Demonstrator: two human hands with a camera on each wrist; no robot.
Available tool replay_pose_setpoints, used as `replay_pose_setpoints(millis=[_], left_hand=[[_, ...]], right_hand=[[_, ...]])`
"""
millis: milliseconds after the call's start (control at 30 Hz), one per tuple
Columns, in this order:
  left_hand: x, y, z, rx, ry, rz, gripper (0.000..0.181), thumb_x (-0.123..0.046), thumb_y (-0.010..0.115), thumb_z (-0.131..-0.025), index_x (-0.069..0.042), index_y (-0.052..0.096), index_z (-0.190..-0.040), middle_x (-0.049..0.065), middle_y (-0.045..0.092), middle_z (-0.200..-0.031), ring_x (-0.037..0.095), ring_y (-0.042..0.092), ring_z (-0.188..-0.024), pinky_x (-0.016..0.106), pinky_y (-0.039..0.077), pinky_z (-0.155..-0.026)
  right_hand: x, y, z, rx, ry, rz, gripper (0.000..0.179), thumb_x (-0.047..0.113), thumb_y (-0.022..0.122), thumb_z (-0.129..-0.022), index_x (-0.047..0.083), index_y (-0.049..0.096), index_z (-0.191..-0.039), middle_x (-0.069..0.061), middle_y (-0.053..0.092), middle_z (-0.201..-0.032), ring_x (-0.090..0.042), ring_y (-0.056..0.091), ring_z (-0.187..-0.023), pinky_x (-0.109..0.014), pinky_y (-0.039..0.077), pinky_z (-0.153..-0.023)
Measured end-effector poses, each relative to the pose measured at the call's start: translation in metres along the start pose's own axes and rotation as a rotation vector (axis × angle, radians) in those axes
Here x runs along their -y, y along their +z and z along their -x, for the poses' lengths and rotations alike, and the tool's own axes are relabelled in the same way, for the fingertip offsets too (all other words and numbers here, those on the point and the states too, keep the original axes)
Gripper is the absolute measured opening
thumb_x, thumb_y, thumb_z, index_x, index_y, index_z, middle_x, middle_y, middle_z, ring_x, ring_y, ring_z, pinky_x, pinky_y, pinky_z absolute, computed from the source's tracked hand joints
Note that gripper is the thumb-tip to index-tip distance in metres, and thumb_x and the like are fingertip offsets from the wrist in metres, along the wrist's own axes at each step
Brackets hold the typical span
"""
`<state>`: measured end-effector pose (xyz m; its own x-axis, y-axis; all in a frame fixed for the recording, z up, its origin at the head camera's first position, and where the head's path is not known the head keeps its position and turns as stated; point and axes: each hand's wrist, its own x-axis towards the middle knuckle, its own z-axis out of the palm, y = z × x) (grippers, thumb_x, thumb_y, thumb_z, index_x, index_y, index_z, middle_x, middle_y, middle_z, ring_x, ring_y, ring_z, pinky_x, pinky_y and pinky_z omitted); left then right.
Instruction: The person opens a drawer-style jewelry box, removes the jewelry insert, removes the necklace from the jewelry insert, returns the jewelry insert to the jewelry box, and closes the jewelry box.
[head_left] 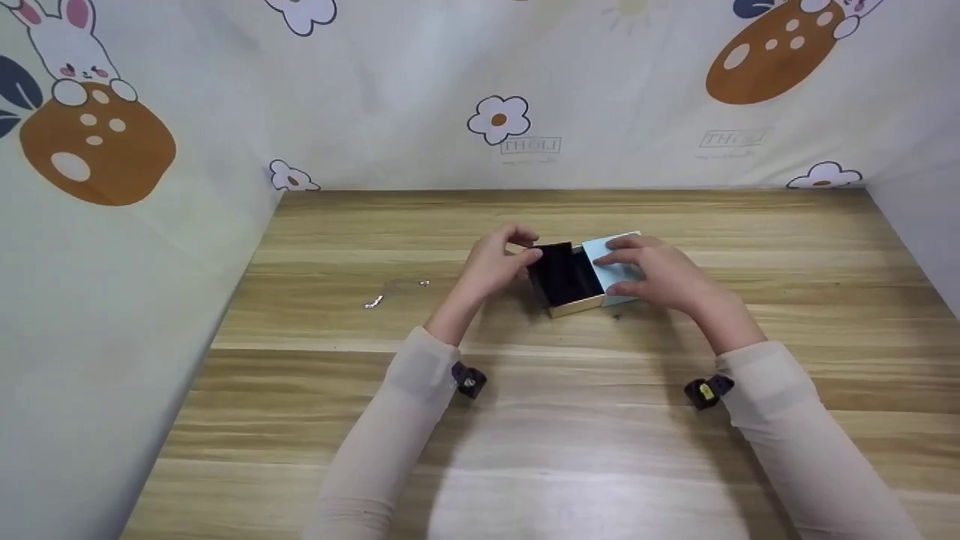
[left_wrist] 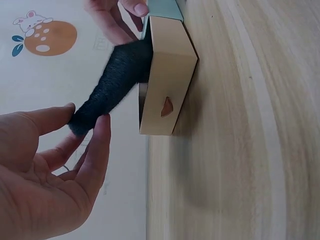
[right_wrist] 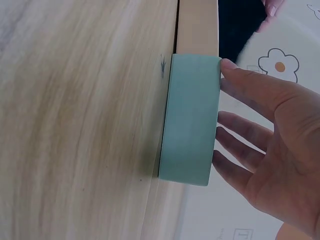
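A small slide-out gift box lies on the table, its beige drawer [left_wrist: 172, 60] pulled partway out of a light blue sleeve [right_wrist: 192, 120]. My left hand [head_left: 491, 264] pinches one end of a black fuzzy pad [left_wrist: 112, 80] between thumb and fingers. That end is raised above the drawer, while the pad's other end still dips inside it. Over the sleeve, my right hand [head_left: 660, 274] rests with spread fingers, the fingertips on its upper face. The drawer's front has a small notch-like opening [left_wrist: 167, 107].
Left of the box lies a thin silvery chain [head_left: 375, 301] with shiny bits. The wood-grain table [head_left: 570, 450] meets a printed curtain [head_left: 390, 112] at the back and left. Each sleeve cuff carries a small black wrist camera [head_left: 469, 380].
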<state>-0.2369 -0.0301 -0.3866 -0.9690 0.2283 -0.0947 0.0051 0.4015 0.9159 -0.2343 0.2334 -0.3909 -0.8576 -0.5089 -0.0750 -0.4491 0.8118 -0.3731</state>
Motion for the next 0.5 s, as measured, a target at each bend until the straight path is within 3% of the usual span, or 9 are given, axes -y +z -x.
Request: replay_pose_setpoints(millis=[100,200,367,500], left_hand=[[0.001,0.001,0.002,0.010,0.008,-0.040,0.036,-0.012,0.064,-0.096,-0.001,0.058,-0.130,0.015,0.060,-0.134,0.024,0.069,-0.101,0.042,0.058,-0.090],[0.001,0.002,0.004,-0.008,0.055,-0.136,0.039,-0.011,0.065,-0.096,-0.002,0.055,-0.133,0.015,0.055,-0.138,0.029,0.066,-0.113,0.037,0.056,-0.095],[0.001,0.003,0.010,-0.043,0.187,-0.480,0.042,0.005,0.055,-0.092,-0.009,0.052,-0.131,0.009,0.049,-0.140,0.026,0.056,-0.125,0.036,0.050,-0.103],[0.002,0.003,0.015,0.028,0.298,-0.773,0.048,0.013,0.049,-0.088,-0.014,0.058,-0.126,0.004,0.049,-0.141,0.024,0.046,-0.135,0.037,0.042,-0.113]], right_hand=[[0.001,0.001,0.000,-0.007,-0.005,0.003,0.045,0.024,0.073,-0.090,0.011,0.064,-0.132,-0.019,0.047,-0.150,-0.044,0.039,-0.141,-0.061,0.034,-0.114],[0.001,0.002,0.001,-0.014,-0.011,0.004,0.045,0.023,0.073,-0.090,0.010,0.064,-0.132,-0.019,0.047,-0.150,-0.044,0.040,-0.140,-0.061,0.035,-0.113],[0.001,0.003,0.002,-0.023,-0.018,-0.001,0.045,0.022,0.073,-0.090,0.008,0.064,-0.132,-0.020,0.047,-0.149,-0.045,0.041,-0.139,-0.060,0.035,-0.113],[0.001,0.003,0.002,-0.029,-0.015,-0.006,0.045,0.022,0.073,-0.089,0.008,0.064,-0.131,-0.020,0.048,-0.149,-0.045,0.041,-0.138,-0.061,0.035,-0.113]])
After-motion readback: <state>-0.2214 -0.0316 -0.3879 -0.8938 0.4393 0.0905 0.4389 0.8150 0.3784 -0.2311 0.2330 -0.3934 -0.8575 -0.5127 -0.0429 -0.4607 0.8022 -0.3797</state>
